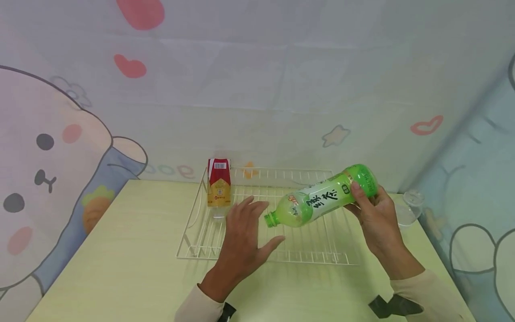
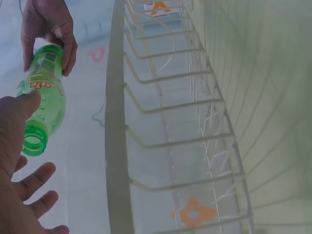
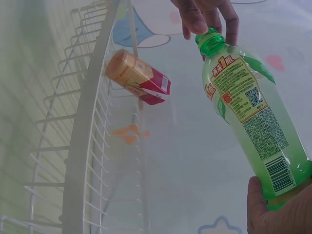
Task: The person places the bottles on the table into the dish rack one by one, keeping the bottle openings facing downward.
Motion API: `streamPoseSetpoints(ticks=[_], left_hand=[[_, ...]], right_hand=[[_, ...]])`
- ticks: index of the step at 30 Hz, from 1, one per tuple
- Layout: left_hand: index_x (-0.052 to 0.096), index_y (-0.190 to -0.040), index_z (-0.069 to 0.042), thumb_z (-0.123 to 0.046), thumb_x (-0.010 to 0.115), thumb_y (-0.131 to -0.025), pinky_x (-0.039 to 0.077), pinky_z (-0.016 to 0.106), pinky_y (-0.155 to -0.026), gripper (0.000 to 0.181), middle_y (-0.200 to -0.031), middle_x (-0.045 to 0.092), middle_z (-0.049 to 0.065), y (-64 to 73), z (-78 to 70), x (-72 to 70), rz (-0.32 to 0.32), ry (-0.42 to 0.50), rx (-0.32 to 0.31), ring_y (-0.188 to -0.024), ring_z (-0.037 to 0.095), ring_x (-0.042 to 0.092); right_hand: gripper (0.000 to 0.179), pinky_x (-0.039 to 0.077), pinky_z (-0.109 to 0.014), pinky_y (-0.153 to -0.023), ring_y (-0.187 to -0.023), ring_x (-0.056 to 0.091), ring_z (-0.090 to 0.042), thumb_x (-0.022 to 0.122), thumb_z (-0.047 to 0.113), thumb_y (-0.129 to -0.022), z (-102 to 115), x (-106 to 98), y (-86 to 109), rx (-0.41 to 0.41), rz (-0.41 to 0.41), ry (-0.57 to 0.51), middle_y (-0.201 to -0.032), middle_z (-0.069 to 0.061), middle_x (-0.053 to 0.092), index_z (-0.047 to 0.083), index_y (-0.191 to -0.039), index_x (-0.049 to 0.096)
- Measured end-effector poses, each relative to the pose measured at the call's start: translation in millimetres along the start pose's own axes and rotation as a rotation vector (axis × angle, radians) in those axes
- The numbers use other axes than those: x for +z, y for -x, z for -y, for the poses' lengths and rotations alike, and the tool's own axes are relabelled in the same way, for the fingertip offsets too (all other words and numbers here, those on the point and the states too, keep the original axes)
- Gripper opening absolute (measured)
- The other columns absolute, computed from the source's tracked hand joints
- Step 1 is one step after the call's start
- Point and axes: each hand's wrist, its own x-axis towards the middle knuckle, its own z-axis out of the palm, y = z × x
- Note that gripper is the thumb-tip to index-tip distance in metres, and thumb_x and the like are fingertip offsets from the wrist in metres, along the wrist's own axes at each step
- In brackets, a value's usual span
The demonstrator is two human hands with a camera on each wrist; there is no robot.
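Note:
My right hand (image 1: 380, 219) grips a green tea bottle (image 1: 326, 197) near its base, thumb on the near side. The bottle lies tilted in the air above a white wire rack (image 1: 289, 257), its mouth pointing left and lower than its base. No cap sits on the neck, as the left wrist view shows the open mouth. Close to the mouth is my left hand (image 1: 245, 237), fingers and thumb spread apart, holding nothing. In the right wrist view the bottle's back label (image 3: 248, 97) faces the camera; whether those left fingertips touch the neck is unclear there.
A red and gold carton (image 1: 219, 183) stands in the rack's back left, with something clear at its lower end. A clear container (image 1: 409, 208) is at the table's right edge. Behind the pale table (image 1: 120, 250) hangs a cartoon-printed cloth (image 1: 241, 80).

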Motion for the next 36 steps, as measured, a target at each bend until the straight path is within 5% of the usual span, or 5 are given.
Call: streamPoseSetpoints(ticks=[12,36], left_hand=[[0.06,-0.126,-0.004,-0.043,0.088,-0.069,0.031,0.068,-0.101,0.074,-0.127,0.057,0.012,23.1,22.1,-9.5,0.011,-0.055,-0.057,-0.132,0.04,0.043],[0.054,-0.133,-0.003,-0.057,0.069,-0.074,0.022,0.075,-0.1,0.081,-0.132,0.05,0.022,74.9,60.9,-33.1,0.059,-0.248,-0.285,-0.134,0.049,0.036]], right_hand=[[0.039,0.051,-0.024,-0.093,-0.115,0.056,-0.011,0.06,0.022,-0.1,-0.1,4.5,-4.3,-0.016,-0.009,0.008,-0.128,-0.004,0.047,0.011,-0.132,0.042],[0.046,0.05,-0.022,-0.094,-0.119,0.052,-0.012,0.061,0.021,-0.1,-3.0,8.8,-8.3,-0.04,0.011,0.074,-0.129,-0.004,0.045,0.008,-0.136,0.036]])
